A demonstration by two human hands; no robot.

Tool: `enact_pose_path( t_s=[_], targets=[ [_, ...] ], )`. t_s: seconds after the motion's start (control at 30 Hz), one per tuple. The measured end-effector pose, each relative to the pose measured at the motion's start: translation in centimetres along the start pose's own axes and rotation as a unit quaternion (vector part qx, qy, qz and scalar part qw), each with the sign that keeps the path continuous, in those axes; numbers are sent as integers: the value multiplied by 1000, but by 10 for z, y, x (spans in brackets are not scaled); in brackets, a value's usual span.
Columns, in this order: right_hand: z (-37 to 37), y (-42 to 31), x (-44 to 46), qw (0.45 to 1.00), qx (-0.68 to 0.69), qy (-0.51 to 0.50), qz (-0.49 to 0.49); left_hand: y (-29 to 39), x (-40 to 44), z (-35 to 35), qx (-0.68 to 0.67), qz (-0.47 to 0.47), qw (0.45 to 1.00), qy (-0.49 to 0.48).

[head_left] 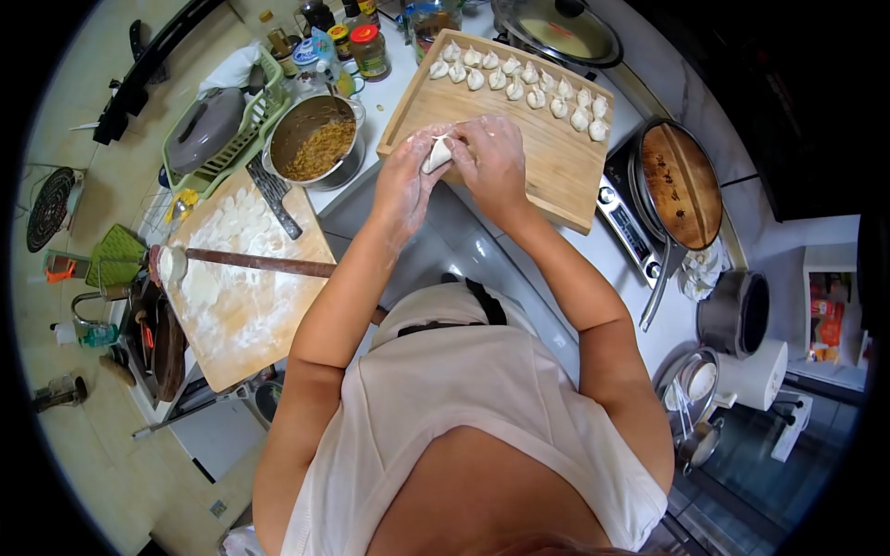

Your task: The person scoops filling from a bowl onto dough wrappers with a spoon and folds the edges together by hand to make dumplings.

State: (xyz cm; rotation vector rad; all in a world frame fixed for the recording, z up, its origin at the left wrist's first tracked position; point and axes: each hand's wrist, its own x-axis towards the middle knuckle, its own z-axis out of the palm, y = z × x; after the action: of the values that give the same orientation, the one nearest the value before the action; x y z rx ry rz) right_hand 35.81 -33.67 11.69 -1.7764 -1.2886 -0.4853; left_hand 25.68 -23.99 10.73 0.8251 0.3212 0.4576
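Between my two floury hands is a white dumpling (438, 155), held just over the near left corner of a wooden tray (519, 153). My left hand (405, 176) cups it from the left, fingers closed round it. From the right, my right hand (489, 159) pinches its edge with thumb and fingers. Several folded dumplings (514, 90) stand in rows along the far side of the tray. To the left, a pot (341, 174) contains brown minced filling (323, 152) with a utensil handle sticking up from it.
A floured board (243, 338) at left carries dough rounds (236, 215), a rolling pin (260, 262) and a cleaver (273, 196). Jars (370, 53) stand behind the pot. A lidded pan (681, 181) sits on a cooktop (630, 236) at right.
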Motion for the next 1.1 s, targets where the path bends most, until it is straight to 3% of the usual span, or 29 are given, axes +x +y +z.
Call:
enact_pose_path(
  t_s=[0.43, 0.53, 0.63, 0.73, 0.83, 0.93, 1.1],
  targets=[
    [-9, 13, -7, 998, -12, -35, -58, -8, -1, 7, -9, 13, 999, -28],
    [-15, 4, -2, 1000, -4, -18, -16, -4, -4, 8, -21, -4, 999, -45],
    [-23, -8, 4, 999, 43, 18, 18, -7, -8, 4, -11, 44, 996, -83],
    [-28, -17, 6, 977, 186, 4, 103, -15, -6, -5, 224, 178, 949, -130],
    [-29, -19, 6, 969, 220, -24, 109, -10, -9, 0, 274, 210, 928, -139],
    [-30, -22, 7, 964, 241, -34, 107, -13, -2, -1, 206, 207, 945, -148],
    [-31, -29, 8, 970, 218, -4, 109, -2, -7, 14, 278, 201, 932, -116]
  ],
)
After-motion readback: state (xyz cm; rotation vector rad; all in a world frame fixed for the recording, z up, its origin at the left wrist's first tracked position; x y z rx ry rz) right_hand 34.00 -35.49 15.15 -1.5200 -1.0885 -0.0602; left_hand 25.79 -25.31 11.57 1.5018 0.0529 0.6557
